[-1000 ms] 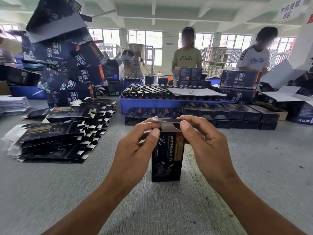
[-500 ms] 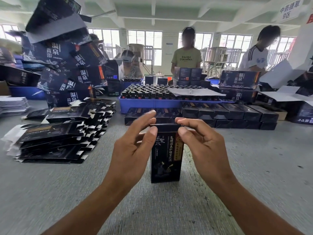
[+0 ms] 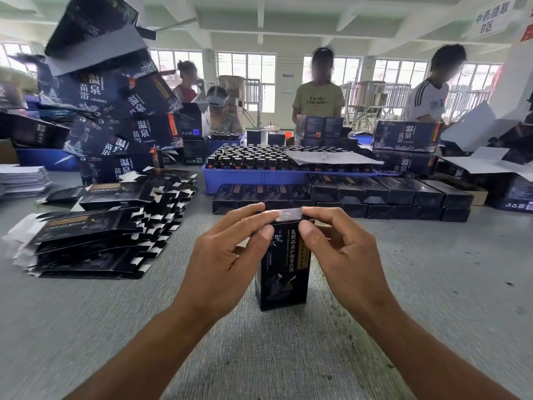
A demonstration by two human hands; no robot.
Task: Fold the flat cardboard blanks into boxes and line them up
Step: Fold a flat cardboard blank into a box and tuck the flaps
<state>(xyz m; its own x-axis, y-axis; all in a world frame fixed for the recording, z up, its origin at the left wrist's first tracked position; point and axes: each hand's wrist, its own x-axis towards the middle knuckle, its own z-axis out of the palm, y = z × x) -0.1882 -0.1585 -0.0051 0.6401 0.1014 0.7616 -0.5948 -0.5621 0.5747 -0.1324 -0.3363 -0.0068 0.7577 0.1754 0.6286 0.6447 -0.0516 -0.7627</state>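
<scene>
Grey table [image 3: 86,327], white beamed ceiling [image 3: 317,21], bright rear windows [image 3: 245,67]

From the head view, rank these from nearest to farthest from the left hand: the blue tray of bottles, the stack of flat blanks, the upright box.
1. upright box, held in left hand
2. stack of flat blanks, left
3. blue tray of bottles, behind

The hanging sign [image 3: 490,20] reads "中药提取 B区". The stacked dark cartons [image 3: 115,111] carry "温泉 苗浴" in large white characters — the same on the carton [image 3: 406,137] at the right. A yellow T-shirt [image 3: 318,101] says "Hello Tuesday". The upright box [image 3: 284,272] shows "聖" beside a gold column of script — too cursive to read.
</scene>
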